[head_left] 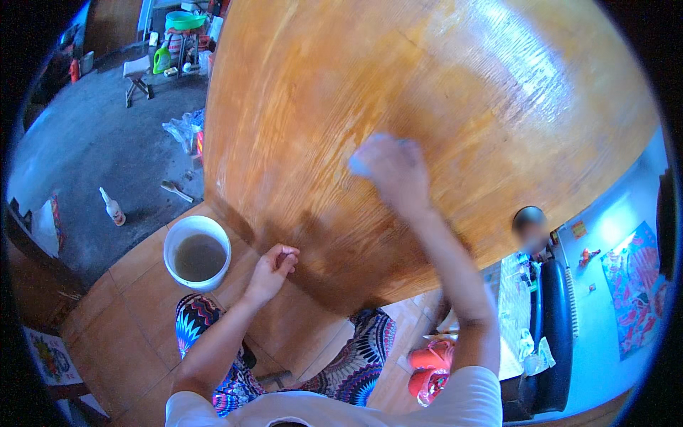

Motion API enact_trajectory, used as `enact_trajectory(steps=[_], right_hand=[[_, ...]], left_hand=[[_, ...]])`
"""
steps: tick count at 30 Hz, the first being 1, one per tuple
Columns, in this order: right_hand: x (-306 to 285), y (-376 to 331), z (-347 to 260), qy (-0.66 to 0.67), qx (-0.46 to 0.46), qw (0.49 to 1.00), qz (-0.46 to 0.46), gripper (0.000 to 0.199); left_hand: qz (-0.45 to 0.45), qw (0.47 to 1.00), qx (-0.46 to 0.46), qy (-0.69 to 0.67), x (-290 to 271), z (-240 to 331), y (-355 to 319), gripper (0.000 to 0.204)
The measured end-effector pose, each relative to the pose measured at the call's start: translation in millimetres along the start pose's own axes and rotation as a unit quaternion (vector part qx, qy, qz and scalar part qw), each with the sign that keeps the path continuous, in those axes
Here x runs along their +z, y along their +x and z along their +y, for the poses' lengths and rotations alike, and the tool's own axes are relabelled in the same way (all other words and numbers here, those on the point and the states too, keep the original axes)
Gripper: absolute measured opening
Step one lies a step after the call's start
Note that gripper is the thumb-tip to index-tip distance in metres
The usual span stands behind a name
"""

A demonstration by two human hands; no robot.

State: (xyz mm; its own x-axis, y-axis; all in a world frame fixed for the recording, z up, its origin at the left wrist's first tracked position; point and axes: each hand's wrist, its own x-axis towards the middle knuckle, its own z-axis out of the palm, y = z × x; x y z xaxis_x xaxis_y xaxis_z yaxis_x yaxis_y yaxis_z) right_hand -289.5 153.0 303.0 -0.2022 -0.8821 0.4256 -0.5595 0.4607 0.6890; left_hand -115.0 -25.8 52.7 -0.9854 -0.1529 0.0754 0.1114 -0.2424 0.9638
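Admittedly, we can barely make out the pale-blue cloth (360, 165): our blurred right hand (395, 167), clasped over it against the wooden panel (299, 142), hides most of it. Well apart from that, our left hand (272, 270) curls its fingers near the panel's lower edge; whether they pinch anything we cannot tell. The upper frame cuts off the panel, and our right forearm covers part of it. A white bucket (168, 249) of murky water, its bottom unseen, stands left of our left hand. Beyond lie a brush (176, 191) and a white bottle (112, 208); farther off stands a folding stool (136, 78).
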Motion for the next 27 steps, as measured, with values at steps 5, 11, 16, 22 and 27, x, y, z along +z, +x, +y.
enact_trajectory(steps=[5, 11, 16, 22, 27], right_hand=[[-107.6, 82.4, 119.0, -0.137, 0.163, 0.945, 0.247, 0.043], [-65.0, 96.6, 81.2, -0.185, 0.151, 0.941, 0.239, 0.039], [23.9, -1.7, -14.4, 0.018, -0.034, 0.996, 0.086, 0.029], [-57.6, 48.2, 45.9, 0.125, 0.073, 0.988, -0.045, 0.030], [-136.9, 130.9, 177.9, -0.214, 0.143, 0.944, 0.206, 0.040]], left_hand=[[-0.022, 1.000, 0.010, -0.007, 10.9, 3.9, -5.8, 0.015], [-0.045, 0.998, -0.002, 0.050, 8.7, 15.0, -9.0, 0.017], [-0.017, 0.999, 0.024, 0.031, 5.7, -3.0, -6.7, 0.016], [0.007, 0.999, 0.047, 0.000, 0.8, 1.0, -1.6, 0.015], [-0.022, 0.999, 0.027, 0.008, 13.8, 6.8, -4.8, 0.015]])
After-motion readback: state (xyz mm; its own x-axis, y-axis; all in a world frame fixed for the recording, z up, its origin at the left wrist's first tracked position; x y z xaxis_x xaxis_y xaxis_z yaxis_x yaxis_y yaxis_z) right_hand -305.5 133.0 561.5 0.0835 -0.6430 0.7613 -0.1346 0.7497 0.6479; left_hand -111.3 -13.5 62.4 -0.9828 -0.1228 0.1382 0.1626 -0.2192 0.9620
